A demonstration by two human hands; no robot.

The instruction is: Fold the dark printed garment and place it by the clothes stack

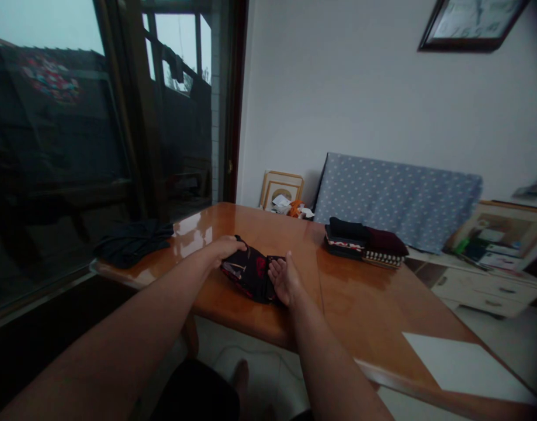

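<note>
pale wall [338, 93] fills the back of the room, with a dark-framed glass door [53, 146] on the left. the brown, glossy tabletop [360, 310] stretches across the middle and down to the right. behind it hangs a blue drape [395, 199] with small white marks, and to the right of that stands a white cabinet [474, 289] with drawers. a white sheet [465, 365] lies flat near the tabletop's right corner. high on the wall is a clock [474, 23], cut off by the top of the view.

dark cloth [134, 242] lies loosely heaped at the left end. toward the far right side sit a dark stack [345, 237] and a maroon-topped stack [384, 245], side by side and touching.

near the front edge, between the two hands, is a black garment [248, 272] with red patterning. the left hand [227, 248] has its grip clamped on the garment's left end. the right hand [284, 280] is turned palm up, fingers curled at the garment's right end, its grip apart, thumb raised away from the fingers.
</note>
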